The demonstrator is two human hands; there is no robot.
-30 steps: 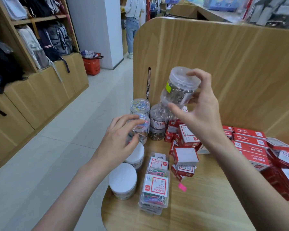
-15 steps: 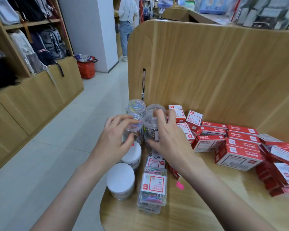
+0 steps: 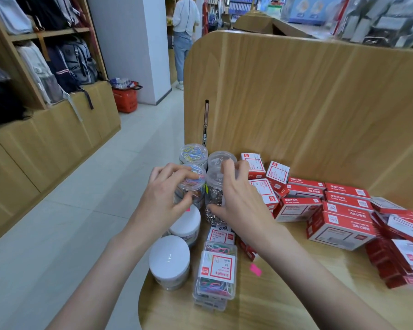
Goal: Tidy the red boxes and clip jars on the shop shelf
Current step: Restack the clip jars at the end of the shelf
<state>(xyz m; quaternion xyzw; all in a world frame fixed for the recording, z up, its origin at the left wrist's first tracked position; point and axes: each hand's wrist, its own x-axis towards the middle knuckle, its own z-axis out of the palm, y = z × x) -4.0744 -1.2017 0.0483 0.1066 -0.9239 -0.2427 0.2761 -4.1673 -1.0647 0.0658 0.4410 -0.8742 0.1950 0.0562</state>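
- Nearest, at the rounded front edge of the wooden shelf (image 3: 284,306), a clear flat box of coloured paper clips (image 3: 215,273) is lying on top of more boxes of the same kind, with a white-lidded jar (image 3: 169,257) sitting just to its left.
- A small pink tag (image 3: 255,269) is lying on the wood just right of the clip box.
- A second white-lidded jar (image 3: 186,223) is standing behind the first, partly hidden under the left wrist.
- The left hand (image 3: 163,201) is gripping the clear jar of coloured clips (image 3: 191,184), fingers curled over its lid and thumb against its side.
- The right hand (image 3: 240,201) is gripping the clear jar of silver clips (image 3: 214,186) right beside it, fingertips hooked over the lid and thumb low on the wall; the two hands are close together, the two jars touching or nearly so.
- Behind them, two more clear jars (image 3: 193,152) are standing side by side against the upright back panel (image 3: 308,96).
- To the right, red boxes (image 3: 339,227) are lying jumbled across the shelf, some flat, some tilted, some stacked, spreading towards the right edge.
- Far off in the aisle, a red shopping basket (image 3: 125,97) is sitting on the floor by a white pillar, and a person (image 3: 185,27) is standing at distant shelves.
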